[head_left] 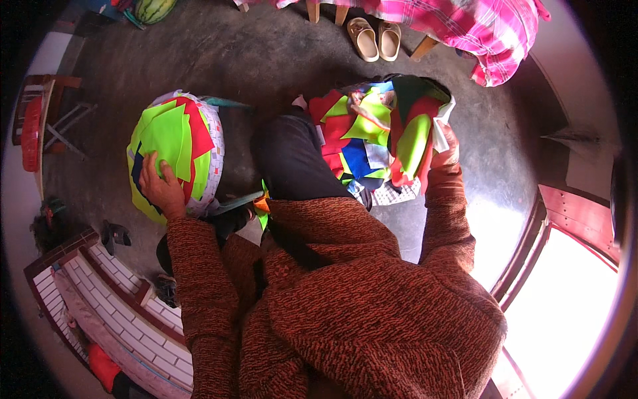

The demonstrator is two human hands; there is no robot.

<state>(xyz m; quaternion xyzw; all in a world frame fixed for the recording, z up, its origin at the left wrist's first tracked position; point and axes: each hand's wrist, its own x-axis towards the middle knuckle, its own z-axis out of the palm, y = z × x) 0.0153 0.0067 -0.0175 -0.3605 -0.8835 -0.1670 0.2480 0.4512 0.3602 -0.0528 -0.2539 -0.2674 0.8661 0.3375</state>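
Observation:
My left hand (163,186) lies on a stack of lime-green cloth pieces (166,136), fingers stretched over its near edge. Red and dark blue pieces stick out from under the green ones. The stack rests on a round seat with a white, checked cover (215,149). On the right, my right hand (448,150) grips the side of a bunch of cloth pieces (415,143) in green, red and white; its fingers are partly hidden. Beneath and beside that bunch is a heap of cloth scraps (359,149) in red, lime, blue and white, over a white dotted cloth (397,193).
My dark-trousered leg (292,156) stands between the two piles. Beige clogs (375,40) sit on the grey floor by a table with a pink checked cloth (465,26). A watermelon (154,9) lies far left, a folding chair (63,126) nearer, and a bright doorway (565,306) right.

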